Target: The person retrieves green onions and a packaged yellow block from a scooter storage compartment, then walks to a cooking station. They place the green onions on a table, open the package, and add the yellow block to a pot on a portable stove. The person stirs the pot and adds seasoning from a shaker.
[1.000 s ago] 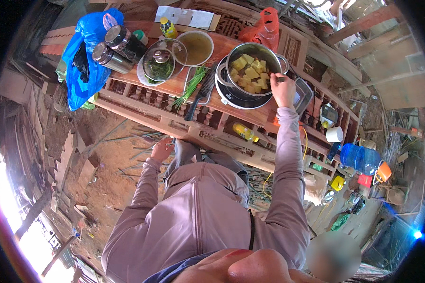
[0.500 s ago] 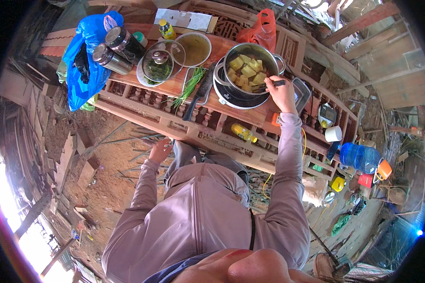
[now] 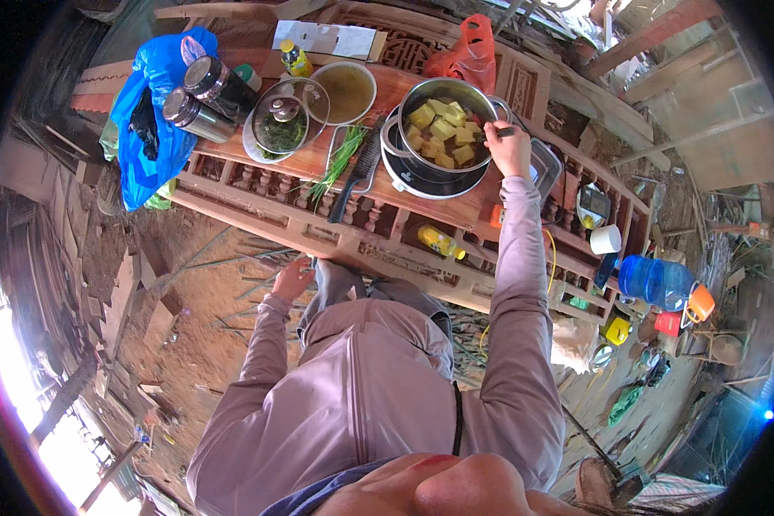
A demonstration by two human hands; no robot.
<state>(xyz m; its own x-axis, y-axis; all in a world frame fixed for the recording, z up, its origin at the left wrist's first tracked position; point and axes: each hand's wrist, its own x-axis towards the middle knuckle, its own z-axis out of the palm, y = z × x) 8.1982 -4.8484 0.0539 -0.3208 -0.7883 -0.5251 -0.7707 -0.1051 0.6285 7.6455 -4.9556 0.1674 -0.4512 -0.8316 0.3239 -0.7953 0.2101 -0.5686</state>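
Note:
A steel pot (image 3: 421, 159) full of yellow chunks (image 3: 443, 131) stands on a round cooker on the carved wooden bench (image 3: 318, 163). My right hand (image 3: 509, 148) is at the pot's right rim, closed on a utensil handle (image 3: 500, 132) that reaches into the pot. My left hand (image 3: 292, 279) hangs low beside my thigh, fingers apart, holding nothing, just below the bench's front edge.
On the bench lie green stalks (image 3: 342, 159), a dark knife (image 3: 357, 172), a glass lid over greens (image 3: 282, 125), a bowl of brown liquid (image 3: 346, 90), two metal jars (image 3: 199, 99), a blue bag (image 3: 150, 112) and a red bag (image 3: 469, 52). Bottles, cups and a blue jug (image 3: 654, 279) sit to the right.
My right hand moved from the pot's near rim toward its right side with the utensil. The chunks in the pot have shifted. My left hand stayed by my thigh.

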